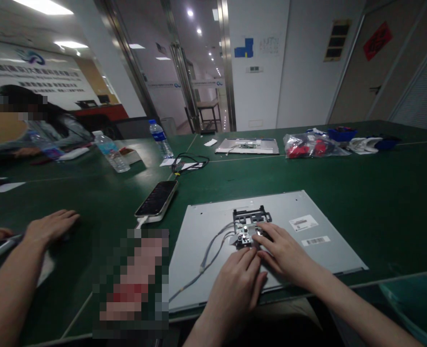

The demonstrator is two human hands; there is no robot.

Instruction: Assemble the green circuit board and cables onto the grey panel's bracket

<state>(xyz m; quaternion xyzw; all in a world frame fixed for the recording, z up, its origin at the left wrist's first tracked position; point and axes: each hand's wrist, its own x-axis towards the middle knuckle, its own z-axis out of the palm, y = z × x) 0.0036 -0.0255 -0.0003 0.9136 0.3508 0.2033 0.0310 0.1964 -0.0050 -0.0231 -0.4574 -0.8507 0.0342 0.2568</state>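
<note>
A flat silver-grey metal panel (195, 246) lies on the table in front of me, with labels on its right side. At its middle sits a black plastic frame (251, 212), with a small circuit board (245, 233) on it. My left hand (235, 277) has its fingers pressed together at the board's lower edge. From the right, my right hand (283, 248) curls its fingers over the board's right side and partly hides it. Grey cables (204, 260) run from the board across the panel to the lower left.
A phone (157, 200) with a white cable lies left of the panel. Another person's hand (52, 226) rests farther left. Water bottles (160, 139), a second panel (227, 147) and a plastic bag with red items (307, 147) are farther back on the green table (343, 185).
</note>
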